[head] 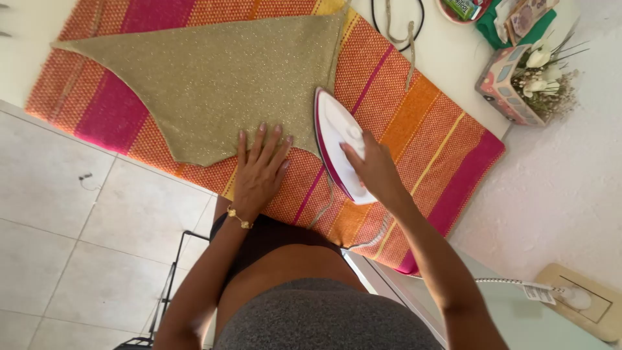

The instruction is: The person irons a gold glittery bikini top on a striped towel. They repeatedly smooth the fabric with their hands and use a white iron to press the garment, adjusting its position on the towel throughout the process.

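Head view: the left hand (258, 174) lies flat, fingers (261, 139) spread wide, tips on the edge of the gold sparkly cloth (214, 78). The right hand (376, 170) has its fingers wrapped around the white and pink iron (338, 139), just beside the left fingertips. The iron sits at the cloth's near corner. Most of the cloth, beyond the fingers on the striped mat (427, 129), looks not ironed yet.

I see a white table (447, 58) carrying a striped mat (414, 123) in orange, pink and yellow, laid flat with its near edge overhanging. Directly on the table beyond the mat lie a black cord loop (396, 26), a small decorated box of white flowers (528, 81) and a green cloth (518, 29).
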